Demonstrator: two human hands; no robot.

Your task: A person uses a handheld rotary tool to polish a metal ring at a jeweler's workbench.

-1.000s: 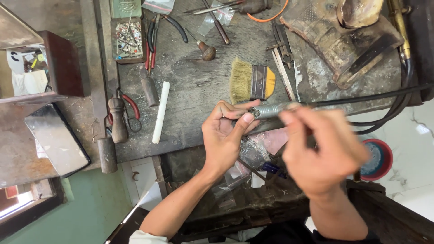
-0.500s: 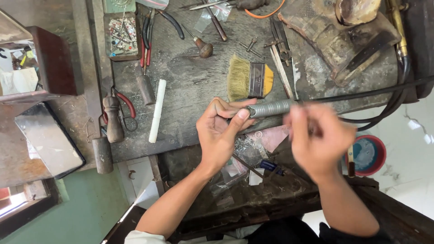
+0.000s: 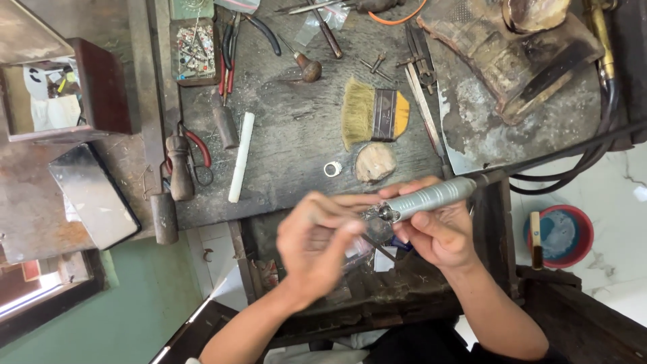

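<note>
My right hand (image 3: 441, 232) grips a silver rotary handpiece (image 3: 428, 195) by its barrel, just in front of the workbench's (image 3: 296, 141) near edge. A black flexible cable (image 3: 559, 152) runs from the handpiece's rear end off to the right. My left hand (image 3: 317, 239) is blurred, and its thumb and fingers pinch at the handpiece's chuck end. Whatever small part sits between those fingertips is too blurred to make out. A small silver ring (image 3: 333, 168) and a pale rounded lump (image 3: 375, 162) lie on the bench just beyond my hands.
A flat brush (image 3: 374, 116), a white stick (image 3: 240, 156), red-handled pliers (image 3: 195, 152), wooden-handled tools and a tray of small bits (image 3: 195, 50) lie on the bench. A charred soldering block (image 3: 512, 47) sits far right, a red bowl (image 3: 559, 236) below it, and a dark box (image 3: 71, 87) at left.
The handpiece passed from my left hand to my right. My left hand slid toward me to the chuck end, uncovering the ring and the pale lump on the bench.
</note>
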